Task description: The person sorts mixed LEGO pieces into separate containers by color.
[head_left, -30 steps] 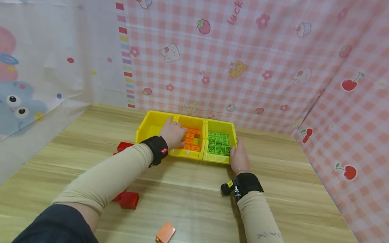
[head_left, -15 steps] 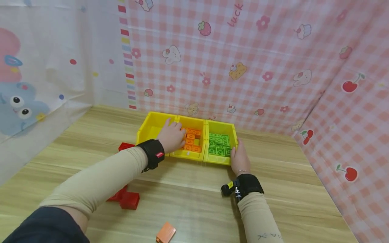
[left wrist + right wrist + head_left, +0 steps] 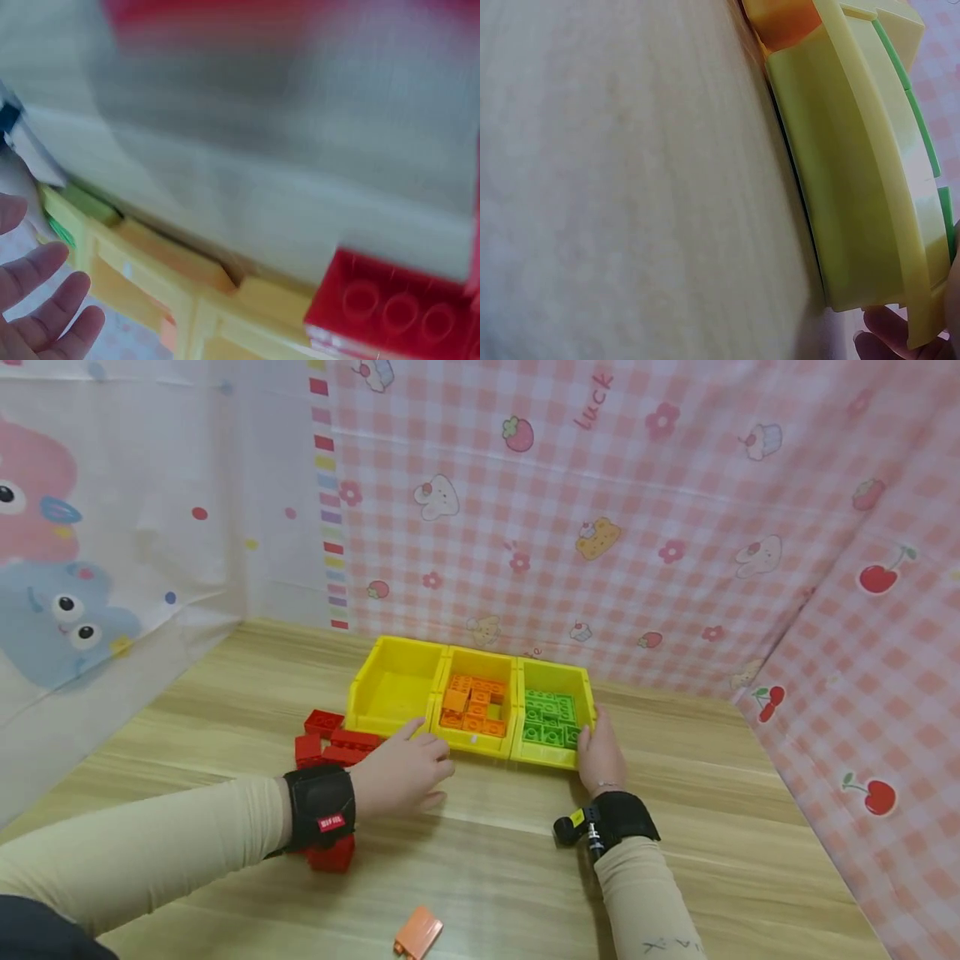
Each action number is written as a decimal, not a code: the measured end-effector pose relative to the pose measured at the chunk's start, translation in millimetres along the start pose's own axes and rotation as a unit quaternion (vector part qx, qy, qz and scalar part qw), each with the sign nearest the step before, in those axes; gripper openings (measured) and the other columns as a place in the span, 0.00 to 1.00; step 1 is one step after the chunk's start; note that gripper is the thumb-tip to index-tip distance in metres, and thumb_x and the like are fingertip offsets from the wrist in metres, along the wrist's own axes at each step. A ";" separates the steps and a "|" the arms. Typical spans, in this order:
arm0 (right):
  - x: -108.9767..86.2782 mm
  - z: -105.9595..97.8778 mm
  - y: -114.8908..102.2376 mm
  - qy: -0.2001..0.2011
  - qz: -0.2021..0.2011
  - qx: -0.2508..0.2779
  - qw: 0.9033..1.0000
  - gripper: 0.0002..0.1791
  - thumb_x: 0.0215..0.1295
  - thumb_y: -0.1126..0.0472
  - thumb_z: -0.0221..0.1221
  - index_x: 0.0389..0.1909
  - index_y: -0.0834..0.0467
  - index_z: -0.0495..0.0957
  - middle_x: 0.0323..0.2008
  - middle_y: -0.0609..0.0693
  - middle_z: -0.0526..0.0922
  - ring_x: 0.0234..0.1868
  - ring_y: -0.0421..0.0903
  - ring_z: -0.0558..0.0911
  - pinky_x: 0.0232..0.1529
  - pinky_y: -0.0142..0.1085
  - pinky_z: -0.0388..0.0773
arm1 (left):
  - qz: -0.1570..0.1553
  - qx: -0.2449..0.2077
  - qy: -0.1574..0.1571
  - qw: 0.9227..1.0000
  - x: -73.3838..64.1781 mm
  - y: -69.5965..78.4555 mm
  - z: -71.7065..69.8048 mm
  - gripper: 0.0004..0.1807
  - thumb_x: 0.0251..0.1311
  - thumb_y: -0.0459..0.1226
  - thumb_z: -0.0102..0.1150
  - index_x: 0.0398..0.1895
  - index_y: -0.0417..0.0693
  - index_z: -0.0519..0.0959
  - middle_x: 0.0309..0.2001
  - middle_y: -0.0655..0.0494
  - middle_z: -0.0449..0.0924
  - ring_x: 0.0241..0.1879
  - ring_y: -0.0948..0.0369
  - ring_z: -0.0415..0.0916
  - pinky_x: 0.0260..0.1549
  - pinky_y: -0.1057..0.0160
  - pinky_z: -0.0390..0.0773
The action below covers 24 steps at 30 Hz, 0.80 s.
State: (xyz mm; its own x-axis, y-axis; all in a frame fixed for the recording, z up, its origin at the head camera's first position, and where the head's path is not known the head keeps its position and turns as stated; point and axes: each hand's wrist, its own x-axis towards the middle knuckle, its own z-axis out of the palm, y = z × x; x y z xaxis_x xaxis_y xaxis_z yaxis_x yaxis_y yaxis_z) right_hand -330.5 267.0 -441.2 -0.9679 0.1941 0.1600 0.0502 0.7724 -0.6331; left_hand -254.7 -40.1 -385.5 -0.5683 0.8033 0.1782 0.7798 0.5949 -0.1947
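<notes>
Three yellow bins stand side by side against the back wall. The left bin (image 3: 401,685) holds nothing, orange bricks (image 3: 478,710) lie in the middle bin (image 3: 482,662), and green bricks (image 3: 551,718) fill much of the right bin (image 3: 555,673). My right hand (image 3: 602,752) holds the right bin by its outer side wall, thumb at the front corner; in the right wrist view its fingers (image 3: 889,328) curl at that corner. Just in front of the bins hovers my left hand (image 3: 401,777), fingers loosely spread and holding nothing. Red bricks (image 3: 354,742) lie beside and partly behind it.
A loose orange brick (image 3: 418,933) lies on the wooden table (image 3: 510,852) near the front. Another red brick (image 3: 332,853) shows below my left wrist. Patterned cloth walls (image 3: 645,485) close off the back and both sides.
My left hand has come out of the middle bin and moved towards me and left, over the table by the red bricks. My right hand stays on the right bin.
</notes>
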 end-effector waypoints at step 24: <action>-0.7 -1.8 -1.3 -0.006 0.005 -0.002 1.000 0.28 0.73 0.59 0.37 0.71 0.60 0.47 0.66 0.62 0.59 0.63 0.56 0.65 0.60 0.50 0.60 | 0.243 -0.084 -0.099 0.961 -62.8 63.0 2.6 0.26 0.56 0.57 0.56 0.56 0.59 0.73 0.44 0.66 0.73 0.44 0.68 0.69 0.56 0.56 0.66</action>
State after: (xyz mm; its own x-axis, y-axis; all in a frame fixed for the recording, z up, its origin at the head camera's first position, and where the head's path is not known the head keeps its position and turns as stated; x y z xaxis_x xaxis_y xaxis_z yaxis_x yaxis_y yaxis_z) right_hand -329.4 266.9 -439.2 -0.9703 0.1940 0.1442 0.0606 0.7727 -0.6319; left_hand -170.6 -53.0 -411.5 -0.1514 0.9847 -0.0860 0.9879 0.1477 -0.0478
